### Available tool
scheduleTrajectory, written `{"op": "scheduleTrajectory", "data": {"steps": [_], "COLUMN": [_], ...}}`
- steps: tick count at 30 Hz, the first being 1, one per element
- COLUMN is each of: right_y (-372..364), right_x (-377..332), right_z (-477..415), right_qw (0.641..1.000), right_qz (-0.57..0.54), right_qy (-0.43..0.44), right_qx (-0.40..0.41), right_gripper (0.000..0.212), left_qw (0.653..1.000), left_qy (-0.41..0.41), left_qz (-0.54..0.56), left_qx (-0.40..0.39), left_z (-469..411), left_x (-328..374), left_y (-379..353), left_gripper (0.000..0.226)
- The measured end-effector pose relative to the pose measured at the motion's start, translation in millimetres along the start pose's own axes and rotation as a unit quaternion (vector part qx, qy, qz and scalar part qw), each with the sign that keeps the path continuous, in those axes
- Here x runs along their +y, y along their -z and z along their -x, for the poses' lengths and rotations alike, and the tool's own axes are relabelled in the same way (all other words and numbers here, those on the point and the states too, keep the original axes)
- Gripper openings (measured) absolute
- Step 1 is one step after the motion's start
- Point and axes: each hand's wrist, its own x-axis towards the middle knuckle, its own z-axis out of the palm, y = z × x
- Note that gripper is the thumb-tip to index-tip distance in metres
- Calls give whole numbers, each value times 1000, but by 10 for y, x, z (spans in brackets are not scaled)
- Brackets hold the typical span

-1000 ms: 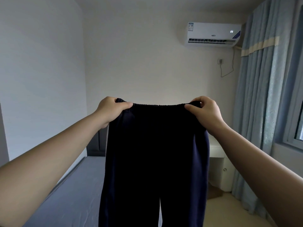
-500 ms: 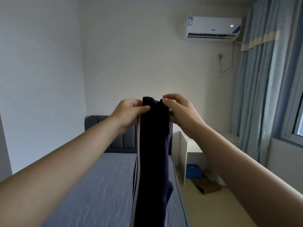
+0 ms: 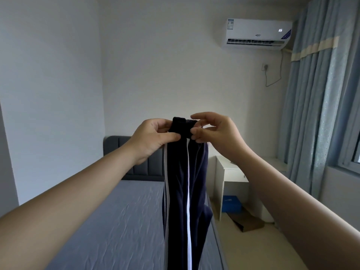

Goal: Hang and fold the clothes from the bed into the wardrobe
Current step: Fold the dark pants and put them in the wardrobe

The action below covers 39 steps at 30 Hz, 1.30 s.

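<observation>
Dark navy trousers (image 3: 183, 191) with white side stripes hang in front of me, folded lengthwise with the two legs together. My left hand (image 3: 153, 137) grips the doubled waistband from the left, thumb across the front. My right hand (image 3: 212, 131) pinches the waistband's right edge with thumb and curled fingers, its forefinger held out above the cloth. The legs drop past the frame's lower edge, over the bed (image 3: 116, 217). No wardrobe is in view.
A grey-blue mattress runs to a dark padded headboard (image 3: 124, 147) at the far wall. A white bedside desk (image 3: 229, 172) stands right of it, with a blue box (image 3: 230, 204) and flat brown cardboard (image 3: 245, 221) on the floor. Blue curtains (image 3: 315, 114) cover the right side.
A second ago I held the waistband stretched wide. My hands have come together, folding the trousers in half lengthwise so the white stripes show. My right forefinger has lifted off.
</observation>
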Motion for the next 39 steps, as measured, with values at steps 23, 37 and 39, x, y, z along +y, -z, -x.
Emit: {"op": "scheduleTrajectory", "data": {"steps": [23, 37, 39], "right_y": [167, 26, -5], "right_x": [79, -40, 32], "right_z": [-98, -225, -210], "right_qw": [900, 986, 991], "right_qz": [358, 75, -18], "right_qy": [-6, -32, -95], "right_qx": [-250, -146, -95], "right_gripper": [38, 28, 40], "left_qw": [992, 979, 989], "left_qy": [35, 44, 76], "left_qz": [-18, -198, -130], "left_qx": [-123, -6, -12], "left_z": [85, 140, 141], "left_x": [17, -46, -67], "left_y": [469, 667, 682], "left_gripper": [38, 30, 28]}}
